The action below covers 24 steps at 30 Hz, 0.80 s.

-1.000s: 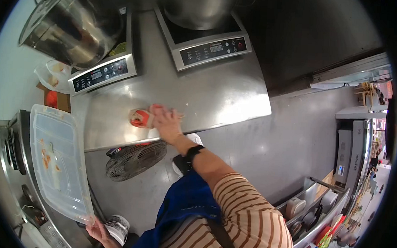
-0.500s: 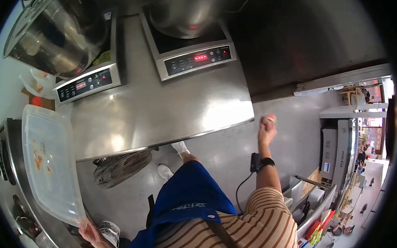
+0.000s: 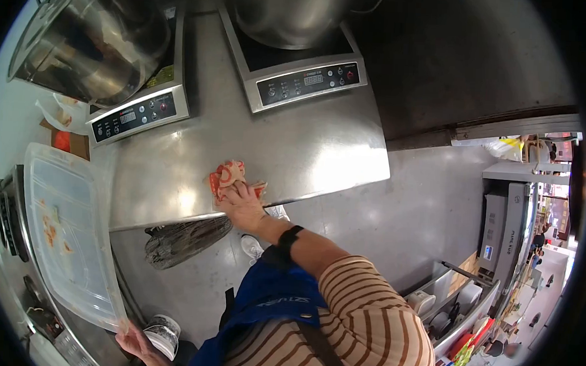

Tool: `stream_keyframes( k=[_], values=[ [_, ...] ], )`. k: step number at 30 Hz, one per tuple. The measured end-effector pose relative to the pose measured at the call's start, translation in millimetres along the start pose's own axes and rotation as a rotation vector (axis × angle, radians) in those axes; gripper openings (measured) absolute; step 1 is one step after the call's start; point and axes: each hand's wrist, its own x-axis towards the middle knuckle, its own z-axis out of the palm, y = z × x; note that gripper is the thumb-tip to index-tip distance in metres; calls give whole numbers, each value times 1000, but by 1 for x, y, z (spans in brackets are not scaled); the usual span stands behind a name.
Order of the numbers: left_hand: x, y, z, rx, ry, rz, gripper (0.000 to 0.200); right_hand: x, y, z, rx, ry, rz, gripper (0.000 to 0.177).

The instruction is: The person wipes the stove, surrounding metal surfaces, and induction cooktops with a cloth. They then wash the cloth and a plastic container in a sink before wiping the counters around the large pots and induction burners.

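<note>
A red and white crumpled cloth lies on the steel table near its front edge. My right hand presses on it, fingers bent into the cloth. At the lower left my left hand grips the bottom corner of a translucent plastic lid, which is tilted up and carries orange-brown stains. Part of the left hand's fingers is hidden behind the lid's corner.
Two induction cookers stand on the table, each bearing a large metal pot. Below the table's edge is a dark bagged object. A white bucket stands at lower left; a metal rack is at right.
My right hand has swung from beyond the table's right side onto the tabletop, where the cloth is now spread out. The red digits on the cookers no longer show. My left hand still holds the lid.
</note>
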Motion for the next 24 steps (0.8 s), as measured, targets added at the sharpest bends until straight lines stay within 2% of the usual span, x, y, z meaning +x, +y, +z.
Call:
stream_keyframes(
  k=[3, 5, 6, 7, 9, 10, 11, 13, 15, 17, 19, 20, 21, 23, 24],
  values=[
    [8, -1, -2, -34, -13, -15, 51, -35, 55, -18, -296, 3, -45, 27],
    [8, -6, 0, -41, 11, -1, 52, -62, 113, -49, -666, -59, 297, 25],
    [6, -7, 0, -34, 27, 13, 53, -81, 160, -61, -653, 114, 393, 24],
    [4, -7, -4, -5, 48, 42, 53, -89, 190, -95, -559, 117, 418, 25],
    [-5, -8, -7, 55, 129, 116, 56, -84, 210, -124, -516, 243, 799, 28],
    [-9, -10, -5, 86, 190, 147, 57, -73, 214, -121, -672, 234, 673, 31],
    [-15, -14, 0, 124, 190, 124, 59, -61, 211, -103, -745, 226, 771, 33],
    [-20, -19, 2, 126, 230, 174, 58, -26, 186, -58, -966, 65, 652, 33],
    [-22, -27, 7, 105, 240, 212, 58, 25, 128, -22, -674, -9, 467, 36],
    [-31, -35, 16, 63, 231, 257, 58, 85, 61, -1, -535, -246, 265, 39],
    [-42, -36, 19, 61, 211, 283, 51, 111, 50, 79, -241, 97, 219, 36],
    [-54, -31, 14, 33, 161, 276, 50, 134, 34, 93, -214, 173, 211, 32],
    [-57, -37, 31, 20, 210, 277, 47, 154, 16, 104, -190, 246, 207, 28],
    [-68, -39, 45, 24, 305, 332, 45, 180, -23, 137, -271, -201, 0, 26],
    [-77, -33, 38, 40, 346, 385, 45, 180, -49, 148, -229, -320, -104, 26]
  ],
)
